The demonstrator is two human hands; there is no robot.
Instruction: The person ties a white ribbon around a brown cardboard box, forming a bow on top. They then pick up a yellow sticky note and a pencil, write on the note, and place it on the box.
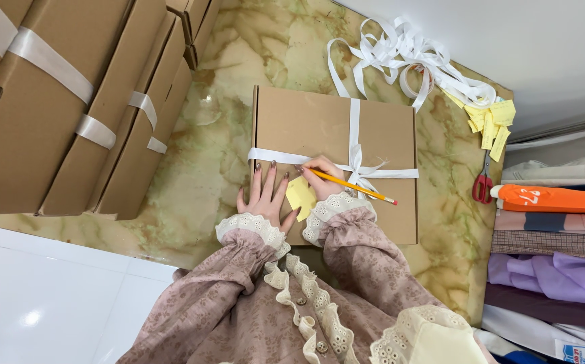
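Cardboard, flat and brown, makes up the shallow rectangular box (319, 135) lying in the middle of a glossy green-and-cream marbled floor (238, 67), and a white ribbon (354, 121) crosses it lengthwise and widthwise, knotted in a bow toward its right side. On the box's near edge sits a small pale yellow paper tag (299, 194). The left hand (263, 195) lies flat with fingers spread, palm down on the cardboard, its thumb touching the tag's lower edge. The right hand (322, 174) is closed in a writing grip, pinching a yellow pencil (354, 187) whose pink eraser end points right while its tip meets the top of the tag. Both wrists wear gathered dusty-pink sleeves with cream lace cuffs.

At the floor's far left corner stand several larger corrugated boxes (56, 101), each strapped with white ribbon. Beyond the box's far edge lies a loose tangle of white ribbon (407, 54), with a heap of yellow paper tags (491, 121) just beside it at the far right. Red-handled scissors (483, 183) rest near the right edge, next to a stack of folded fabrics (555, 256) in orange, plaid, lilac and white
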